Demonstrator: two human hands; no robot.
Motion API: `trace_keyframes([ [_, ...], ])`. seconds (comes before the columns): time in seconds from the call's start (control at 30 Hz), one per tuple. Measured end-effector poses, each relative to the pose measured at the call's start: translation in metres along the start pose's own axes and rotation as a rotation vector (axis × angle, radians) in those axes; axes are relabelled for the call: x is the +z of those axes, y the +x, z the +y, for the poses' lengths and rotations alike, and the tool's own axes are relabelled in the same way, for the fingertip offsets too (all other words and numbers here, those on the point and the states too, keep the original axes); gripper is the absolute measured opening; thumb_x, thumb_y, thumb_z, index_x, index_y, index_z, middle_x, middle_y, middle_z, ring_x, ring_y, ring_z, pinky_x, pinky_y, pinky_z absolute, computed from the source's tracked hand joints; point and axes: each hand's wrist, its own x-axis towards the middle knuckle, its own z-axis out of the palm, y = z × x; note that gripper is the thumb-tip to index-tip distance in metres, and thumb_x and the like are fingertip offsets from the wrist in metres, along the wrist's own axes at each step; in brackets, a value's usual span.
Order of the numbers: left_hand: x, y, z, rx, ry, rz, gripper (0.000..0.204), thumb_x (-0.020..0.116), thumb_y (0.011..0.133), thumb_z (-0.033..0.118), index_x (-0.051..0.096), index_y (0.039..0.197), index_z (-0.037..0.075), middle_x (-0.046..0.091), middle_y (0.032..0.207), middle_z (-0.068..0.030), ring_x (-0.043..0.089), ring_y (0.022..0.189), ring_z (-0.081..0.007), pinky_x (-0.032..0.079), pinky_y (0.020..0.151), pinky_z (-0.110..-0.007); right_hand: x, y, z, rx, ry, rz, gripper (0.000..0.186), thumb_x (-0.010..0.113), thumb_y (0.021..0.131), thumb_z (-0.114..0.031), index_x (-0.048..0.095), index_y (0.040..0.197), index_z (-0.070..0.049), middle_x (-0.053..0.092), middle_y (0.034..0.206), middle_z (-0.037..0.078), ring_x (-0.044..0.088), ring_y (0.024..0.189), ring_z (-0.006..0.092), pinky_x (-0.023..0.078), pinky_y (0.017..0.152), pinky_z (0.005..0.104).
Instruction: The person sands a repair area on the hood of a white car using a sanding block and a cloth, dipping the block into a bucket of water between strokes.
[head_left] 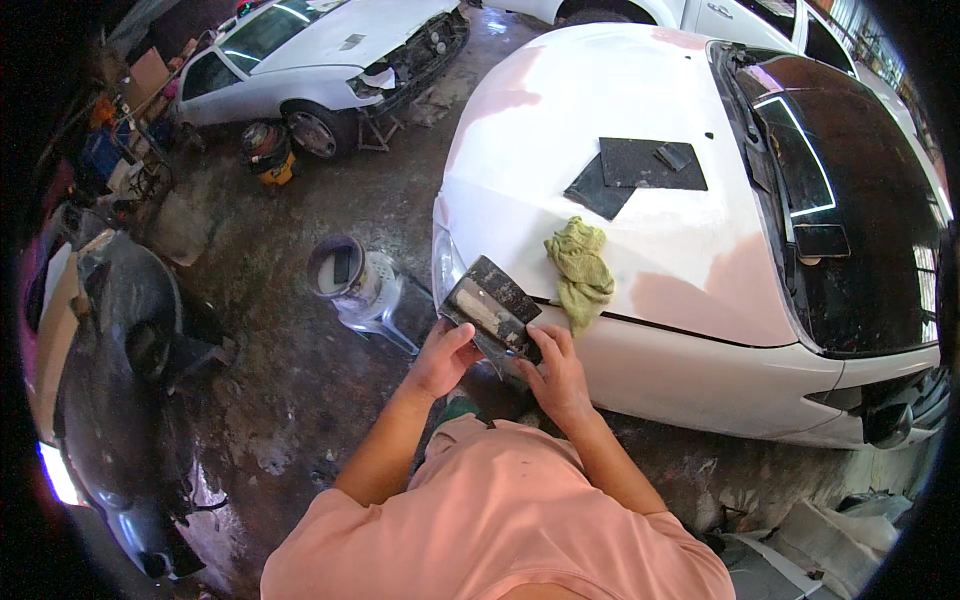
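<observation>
Between both hands is a dark, worn sanding block (484, 305) with a pale scuffed face, and a dark sheet lies along its upper side. My left hand (447, 358) grips its lower left end with the thumb on top. The fingers of my right hand (556, 373) close on its lower right corner. It is held at the front corner of a white car hood (540, 120) with pinkish patches. A crumpled yellow-green cloth (580, 268) drapes over the hood's edge. Farther up lie dark sandpaper sheets (640, 165), with a small dark block (673, 155) on one.
A bucket (372, 290) stands on a grey stool (390, 322) to the left. A phone-like dark slab (822, 240) rests by the windshield. Another white car (340, 50) without its front bumper and a yellow-black shop vacuum (268, 155) are behind. Dark bumper-like parts (120, 350) stand at far left.
</observation>
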Motion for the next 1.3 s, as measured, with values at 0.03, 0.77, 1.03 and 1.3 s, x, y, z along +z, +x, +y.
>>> trace_keyframes([
  [0.03, 0.002, -0.001, 0.003, -0.004, 0.01, -0.013, 0.055, 0.071, 0.102, 0.031, 0.052, 0.149, 0.008, 0.066, 0.14, -0.0102, 0.066, 0.128, -0.0258, 0.055, 0.109, -0.047, -0.001, 0.0, -0.001, 0.009, 0.013, -0.008, 0.058, 0.082, 0.091, -0.012, 0.057, 0.144, -0.008, 0.057, 0.137, 0.017, 0.068, 0.108, 0.0411, 0.059, 0.091, 0.0473],
  [0.77, 0.011, 0.038, -0.023, 0.029, 0.328, 0.01, 0.045, 0.076, 0.092, 0.001, 0.061, 0.134, 0.004, 0.071, 0.127, -0.0088, 0.066, 0.119, -0.0173, 0.054, 0.104, -0.034, -0.032, -0.002, 0.021, 0.074, 0.329, -0.113, 0.047, 0.085, 0.09, -0.011, 0.067, 0.133, -0.004, 0.062, 0.131, 0.017, 0.063, 0.12, 0.0317, 0.054, 0.099, 0.0397],
  [1.03, 0.066, 0.065, -0.046, 0.079, 0.566, 0.081, 0.049, 0.077, 0.088, 0.0, 0.056, 0.132, 0.002, 0.067, 0.121, -0.0068, 0.068, 0.103, -0.016, 0.06, 0.088, -0.033, -0.077, -0.012, 0.027, 0.012, 0.191, 0.279, 0.043, 0.08, 0.092, -0.008, 0.064, 0.132, -0.003, 0.058, 0.143, 0.019, 0.061, 0.128, 0.0363, 0.049, 0.11, 0.0451],
  [1.3, 0.111, 0.097, -0.063, -0.072, 0.489, -0.272, 0.052, 0.076, 0.095, -0.002, 0.055, 0.141, 0.004, 0.069, 0.126, -0.0075, 0.068, 0.112, -0.0165, 0.058, 0.098, -0.033, -0.105, -0.002, 0.031, 0.036, 0.361, 0.311, 0.037, 0.081, 0.095, -0.013, 0.063, 0.126, -0.004, 0.052, 0.157, 0.025, 0.052, 0.145, 0.0376, 0.041, 0.119, 0.0449],
])
